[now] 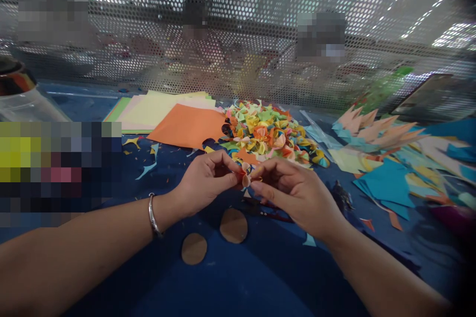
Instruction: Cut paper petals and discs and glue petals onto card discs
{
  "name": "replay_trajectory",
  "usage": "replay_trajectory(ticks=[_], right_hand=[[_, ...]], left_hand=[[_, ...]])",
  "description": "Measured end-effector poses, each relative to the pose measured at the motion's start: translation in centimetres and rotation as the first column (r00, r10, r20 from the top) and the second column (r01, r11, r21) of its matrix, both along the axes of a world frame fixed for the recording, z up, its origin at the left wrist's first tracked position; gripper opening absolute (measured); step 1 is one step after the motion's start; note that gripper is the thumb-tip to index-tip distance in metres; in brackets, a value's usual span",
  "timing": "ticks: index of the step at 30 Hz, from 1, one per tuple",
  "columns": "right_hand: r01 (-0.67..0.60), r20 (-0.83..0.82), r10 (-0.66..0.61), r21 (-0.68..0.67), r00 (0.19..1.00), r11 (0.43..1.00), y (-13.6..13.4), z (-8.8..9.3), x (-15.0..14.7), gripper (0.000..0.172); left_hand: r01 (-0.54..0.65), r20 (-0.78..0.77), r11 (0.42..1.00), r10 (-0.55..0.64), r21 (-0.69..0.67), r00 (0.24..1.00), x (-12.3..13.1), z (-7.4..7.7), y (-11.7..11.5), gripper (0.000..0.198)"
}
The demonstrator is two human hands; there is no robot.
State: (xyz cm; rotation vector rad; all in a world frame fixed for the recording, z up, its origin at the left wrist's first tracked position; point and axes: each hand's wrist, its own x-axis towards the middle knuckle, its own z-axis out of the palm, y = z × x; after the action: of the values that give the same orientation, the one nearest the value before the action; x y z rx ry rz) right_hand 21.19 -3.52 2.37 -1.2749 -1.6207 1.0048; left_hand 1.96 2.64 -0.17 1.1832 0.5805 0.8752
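Note:
Between my two hands, over the middle of the blue table, is a small folded paper flower (pixel 246 178) in pale pink and orange. My left hand (pixel 208 178) pinches its left side with thumb and forefinger. On the other side, my right hand (pixel 290 183) grips it with thumb and fingertips. Just beyond the fingers lies a heap of small paper flowers (pixel 266 131) in many colours. Two brown cardboard discs (pixel 233 226) lie flat on the table, nearer to me. Part of a dark, thin object (pixel 273 213) shows under my right hand; its kind is unclear.
An orange sheet (pixel 188 126) overlaps a stack of pastel paper (pixel 163 106) at the back. Teal paper pieces (pixel 386 183) and pointed peach paper shapes (pixel 375 126) lie right. Paper scraps (pixel 148 168) are scattered about. A perforated metal panel (pixel 238 59) stands behind.

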Motion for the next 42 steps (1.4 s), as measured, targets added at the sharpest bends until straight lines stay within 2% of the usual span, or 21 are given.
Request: replay_trajectory(ticks=[23, 28, 34, 42], right_hand=[[0.006, -0.020, -0.007, -0.031, 1.000, 1.000, 0.24, -0.17, 0.12, 0.021], [0.000, 0.009, 0.001, -0.026, 1.000, 1.000, 0.23, 0.08, 0.11, 0.018], [-0.007, -0.040, 0.006, -0.043, 0.999, 0.999, 0.23, -0.01, -0.02, 0.016], [-0.011, -0.081, 0.003, -0.094, 0.997, 0.995, 0.18, -0.10, 0.16, 0.023]], left_hand=[[-0.046, -0.218, 0.972, 0.097, 0.229, 0.971, -0.15, -0.07, -0.15, 0.010], [-0.025, -0.240, 0.972, 0.082, 0.234, 0.967, -0.31, -0.29, -0.07, 0.010], [-0.016, -0.265, 0.977, 0.073, 0.212, 0.962, -0.34, -0.19, -0.01, 0.011], [-0.042, -0.256, 0.971, 0.104, 0.237, 0.961, -0.29, -0.04, -0.15, 0.010]])
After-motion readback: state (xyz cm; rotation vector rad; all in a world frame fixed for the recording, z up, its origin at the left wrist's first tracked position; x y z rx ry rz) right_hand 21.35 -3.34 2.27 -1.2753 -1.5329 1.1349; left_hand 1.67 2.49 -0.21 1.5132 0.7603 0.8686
